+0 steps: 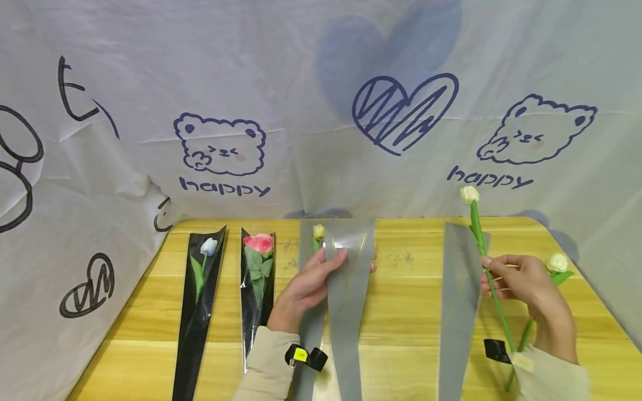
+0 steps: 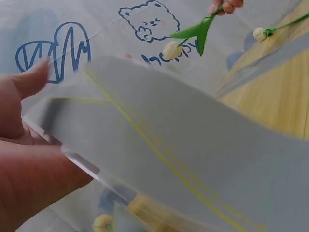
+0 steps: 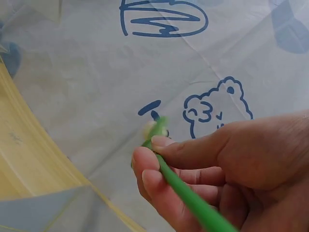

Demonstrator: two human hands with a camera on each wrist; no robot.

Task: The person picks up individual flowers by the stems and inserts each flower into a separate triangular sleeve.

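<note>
- Possibly the held white tulip (image 1: 477, 228) snags: beside the right cuff (image 1: 554, 376), its lower stem seems to cross that of a 2nd tulip (image 1: 557, 263).
- The right hand (image 1: 529, 287) pinches the thin stem well above its foot; a slack pinch could let it swing or twist.
- The left hand (image 1: 307, 282) grips a grey wrapper (image 1: 346, 317) near its top; squeezing might crease the film.
- The held tulip is right of that wrapper, apart; its bloom points up and forward, long axis leaning left.
</note>
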